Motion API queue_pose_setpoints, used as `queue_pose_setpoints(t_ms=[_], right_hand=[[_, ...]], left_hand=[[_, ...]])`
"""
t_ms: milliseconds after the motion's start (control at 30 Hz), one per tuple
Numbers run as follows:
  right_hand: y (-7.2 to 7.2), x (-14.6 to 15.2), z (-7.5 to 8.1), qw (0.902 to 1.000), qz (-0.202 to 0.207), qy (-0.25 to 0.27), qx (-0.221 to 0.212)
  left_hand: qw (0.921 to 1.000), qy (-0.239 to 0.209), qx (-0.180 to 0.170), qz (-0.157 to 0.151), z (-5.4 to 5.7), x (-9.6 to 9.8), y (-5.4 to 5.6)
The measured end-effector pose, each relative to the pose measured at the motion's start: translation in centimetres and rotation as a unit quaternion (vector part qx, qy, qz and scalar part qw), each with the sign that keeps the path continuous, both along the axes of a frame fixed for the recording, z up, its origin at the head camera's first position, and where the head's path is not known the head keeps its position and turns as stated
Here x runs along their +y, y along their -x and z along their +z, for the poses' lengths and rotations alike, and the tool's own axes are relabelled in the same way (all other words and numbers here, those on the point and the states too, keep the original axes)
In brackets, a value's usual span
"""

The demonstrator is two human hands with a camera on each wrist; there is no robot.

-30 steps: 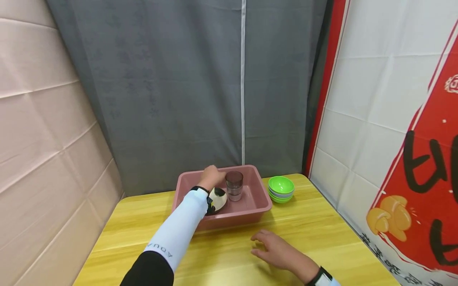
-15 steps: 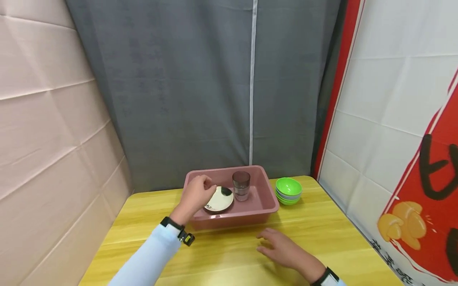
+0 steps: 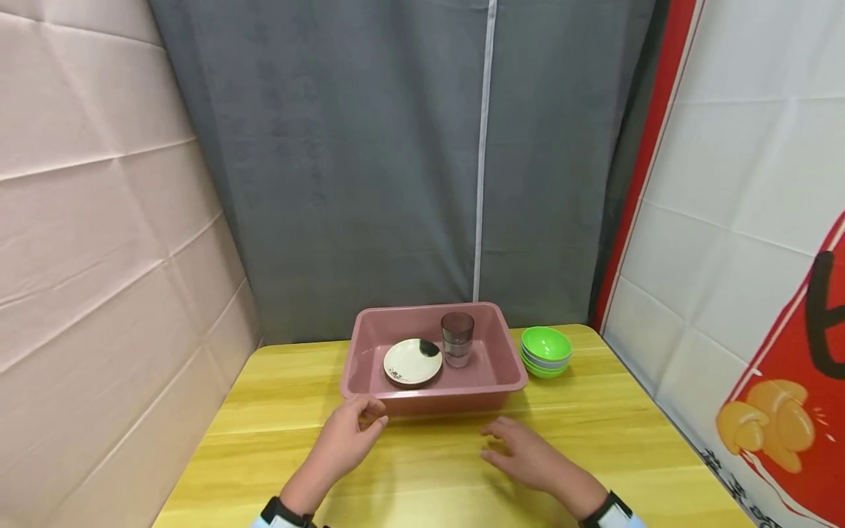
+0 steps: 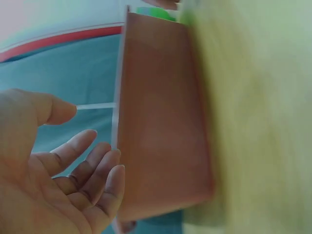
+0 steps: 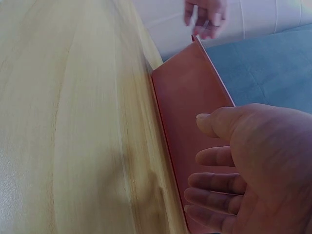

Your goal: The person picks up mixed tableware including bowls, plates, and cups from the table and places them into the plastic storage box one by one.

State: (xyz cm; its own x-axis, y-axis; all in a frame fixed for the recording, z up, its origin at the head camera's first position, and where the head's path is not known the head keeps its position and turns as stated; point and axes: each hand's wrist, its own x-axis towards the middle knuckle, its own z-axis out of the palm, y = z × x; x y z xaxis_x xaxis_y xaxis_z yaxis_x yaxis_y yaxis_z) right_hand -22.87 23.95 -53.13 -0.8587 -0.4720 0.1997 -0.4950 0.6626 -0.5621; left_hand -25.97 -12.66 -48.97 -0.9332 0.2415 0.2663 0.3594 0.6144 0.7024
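My left hand [image 3: 350,434] hovers by the front left of a pink plastic basin [image 3: 429,403], its fingers loosely bent with nothing between them. The left wrist view shows that palm bare, beside the basin's front wall [image 4: 161,117]. To the right, my right hand [image 3: 524,456] is held over the table in front of the basin, fingers relaxed and holding nothing. Inside the basin lies a white saucer [image 3: 411,362] with a black patch on its rim. Right beside it stands a pair of nested-looking drinking glasses [image 3: 457,339], dark above and clear below.
A stack of small bowls [image 3: 546,345], green with a grey-blue one between, stands right of the basin. The yellow wood-grain table [image 3: 264,411] meets a grey curtain [image 3: 370,161] at the back. White cloth walls close in both sides, the right one with a red banner [image 3: 818,411].
My left hand has come out of the basin, back toward me and to its front left. The saucer lies uncovered in the basin. The right hand has hardly moved.
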Motion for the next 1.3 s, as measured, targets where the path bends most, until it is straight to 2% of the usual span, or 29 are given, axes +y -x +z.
queue_pose_setpoints(t_ms=[167,333,600,733,900,1067,1200,1300], right_hand=[[0.1,0.1,-0.2,1.0000,-0.005,-0.001,0.002],[0.0,0.2,-0.1,0.9998,-0.006,0.004,-0.017],[0.3,1.2,0.1,0.9989,-0.030,0.003,-0.035],[1.0,2.6,0.6,0.9963,-0.070,0.019,-0.045],[1.9,4.5,1.3,0.9875,-0.127,0.045,-0.082],[2.7,6.2,2.0,0.9844,-0.151,0.035,-0.084],[4.1,8.0,3.1,0.9836,-0.170,0.007,-0.061],[5.7,9.9,3.7,0.9789,-0.198,-0.017,-0.048]], left_hand=[[0.9984,0.050,0.022,-0.010,-2.9,-0.4,-0.3],[0.9975,0.063,0.021,-0.024,-4.2,-0.7,-0.8],[0.9978,0.059,0.003,-0.028,-4.5,-1.1,-1.0],[0.9979,0.060,0.003,-0.027,-4.5,-1.2,-0.9],[0.9981,0.056,0.007,-0.027,-4.7,-1.3,-0.9],[0.9981,0.053,0.005,-0.033,-4.8,-1.3,-1.0],[0.9980,0.054,0.004,-0.031,-4.9,-1.4,-1.0],[0.9981,0.053,0.005,-0.031,-5.1,-1.5,-1.0]])
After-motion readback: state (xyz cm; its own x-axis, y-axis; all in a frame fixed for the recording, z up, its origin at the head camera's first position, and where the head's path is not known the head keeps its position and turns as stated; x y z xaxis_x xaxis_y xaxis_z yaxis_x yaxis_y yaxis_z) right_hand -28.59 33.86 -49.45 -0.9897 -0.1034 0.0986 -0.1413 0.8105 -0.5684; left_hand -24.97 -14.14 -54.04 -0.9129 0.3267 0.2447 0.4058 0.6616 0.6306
